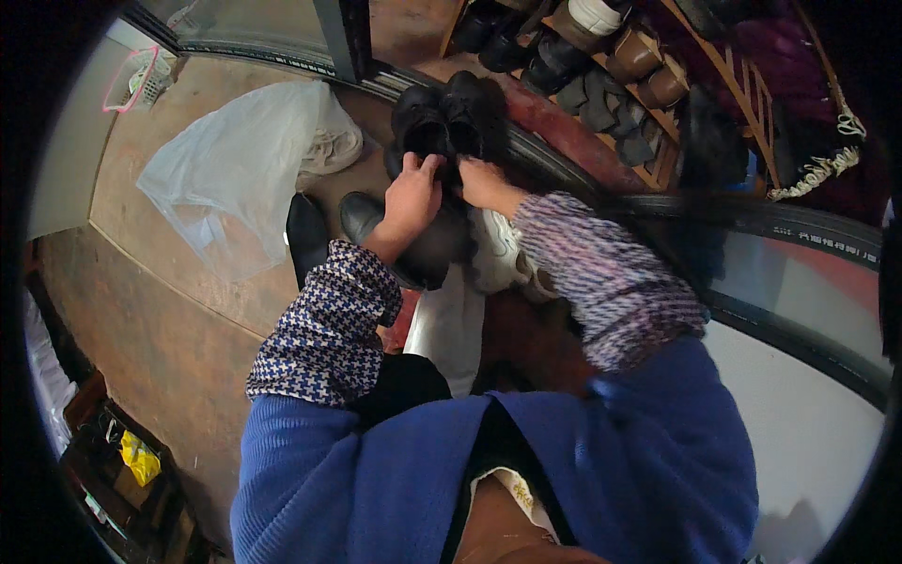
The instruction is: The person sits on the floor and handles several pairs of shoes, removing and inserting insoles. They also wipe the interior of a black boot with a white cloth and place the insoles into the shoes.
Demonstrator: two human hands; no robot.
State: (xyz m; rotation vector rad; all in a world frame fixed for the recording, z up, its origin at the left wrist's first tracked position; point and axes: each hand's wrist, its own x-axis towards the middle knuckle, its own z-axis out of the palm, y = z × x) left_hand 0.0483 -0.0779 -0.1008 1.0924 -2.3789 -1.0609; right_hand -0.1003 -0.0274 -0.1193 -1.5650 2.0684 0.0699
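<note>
Left hand (pixel 412 195) and right hand (pixel 482 183), fingers clamped on a pair of glossy black leather shoes (pixel 442 120) above the tiled floor (pixel 169 310).

A pair of shoes (pixel 442 120) is sitting on the floor (pixel 178 301) ahead of the person, with the left hand (pixel 412 195) and right hand (pixel 483 182) lying side by side against its near edge. A bag (pixel 240 169) is lying to the left of the pair, two more shoes (pixel 307 235) are lying just behind the left hand, and a sneaker (pixel 496 249) is lying under the right wrist. A rack (pixel 648 103) is standing to the right, with boots (pixel 648 66) sitting on its shelves.
</note>
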